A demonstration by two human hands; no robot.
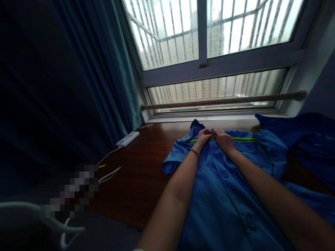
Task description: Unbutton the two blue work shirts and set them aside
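A blue short-sleeved shirt (209, 198) with a green stripe across the chest lies spread front up, its collar toward the window. Dark buttons run down its front. At the upper placket, near the stripe, my left hand (203, 137) pinches the fabric with closed fingers. Right beside it, my right hand (223, 140) is also closed on the shirt front, the fingertips of both hands nearly meeting. Whatever small part of the placket sits between the fingertips is too small to make out. A thin bracelet circles my left wrist.
The shirt lies on a dark brown wooden surface (146, 153). More dark blue clothing (306, 139) is at the right. A white power bank (127, 139) with a cable rests by the blue curtain (104, 80). Ahead are a horizontal rail (222, 101) and a barred window.
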